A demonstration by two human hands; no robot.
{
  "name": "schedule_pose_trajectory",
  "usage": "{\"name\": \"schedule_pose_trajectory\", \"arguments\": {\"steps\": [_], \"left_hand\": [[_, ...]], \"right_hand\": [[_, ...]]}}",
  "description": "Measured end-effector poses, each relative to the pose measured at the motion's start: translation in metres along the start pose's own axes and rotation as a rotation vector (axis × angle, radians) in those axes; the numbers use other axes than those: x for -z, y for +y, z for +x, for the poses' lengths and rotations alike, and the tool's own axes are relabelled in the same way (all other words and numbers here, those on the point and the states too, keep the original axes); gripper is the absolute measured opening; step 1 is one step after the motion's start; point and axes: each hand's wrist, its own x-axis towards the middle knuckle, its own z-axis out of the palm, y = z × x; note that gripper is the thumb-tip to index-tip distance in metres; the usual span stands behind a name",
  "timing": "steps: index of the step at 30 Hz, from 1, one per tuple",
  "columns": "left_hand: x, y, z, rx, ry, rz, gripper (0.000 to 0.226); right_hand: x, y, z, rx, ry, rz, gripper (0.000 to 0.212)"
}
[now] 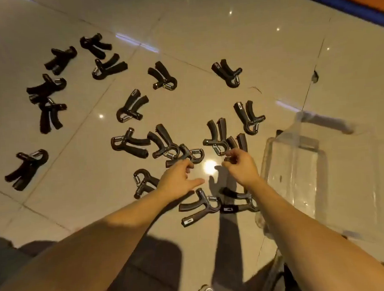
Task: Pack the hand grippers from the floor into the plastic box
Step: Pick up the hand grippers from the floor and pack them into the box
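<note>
While black hand grippers [130, 107] litter floor | left hand [177, 179] spread wide | right hand [240, 165] narrow.

Hand grippers [131, 108] lie scattered on the floor [204, 34], mostly across the frame's left and centre. The plastic box [315, 179] sits at the right, seemingly tilted. 2 grippers [200, 207] lie bottom centre, just left of the box, between the forearms.

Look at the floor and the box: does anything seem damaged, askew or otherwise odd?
Yes. A thin crack or scratch marks the tile, and a dark chip breaks the grout line above the plastic box. The hand grippers lie scattered at every angle, some overlapping near the left hand.
</note>
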Motion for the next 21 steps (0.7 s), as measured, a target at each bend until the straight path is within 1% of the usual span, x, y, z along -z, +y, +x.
{"name": "schedule_pose_trajectory", "arguments": {"steps": [3, 5, 8, 11, 14, 17, 21], "left_hand": [[-0.031, -0.019, -0.006, -0.027, -0.031, 0.118, 0.08], [-0.049, -0.031, -0.016, -0.055, -0.006, 0.165, 0.086], [-0.073, -0.048, -0.032, -0.123, 0.049, 0.286, 0.089], [-0.099, -0.067, -0.046, -0.13, 0.035, 0.416, 0.085], [-0.114, -0.075, -0.049, -0.135, 0.05, 0.531, 0.071], [-0.117, -0.073, -0.053, -0.083, 0.089, 0.491, 0.06], [-0.113, -0.072, -0.06, -0.022, 0.159, 0.348, 0.055]], "right_hand": [[-0.024, 0.027, -0.011, -0.048, -0.007, -0.02, 0.038], [-0.035, 0.045, -0.025, -0.051, -0.013, -0.045, 0.036], [-0.038, 0.07, -0.047, -0.036, -0.021, -0.133, 0.035], [-0.043, 0.098, -0.066, 0.029, -0.066, -0.331, 0.046], [-0.047, 0.109, -0.076, 0.113, -0.091, -0.484, 0.061], [-0.051, 0.115, -0.085, 0.159, -0.112, -0.624, 0.071], [-0.05, 0.124, -0.083, 0.227, -0.077, -0.806, 0.061]]}}
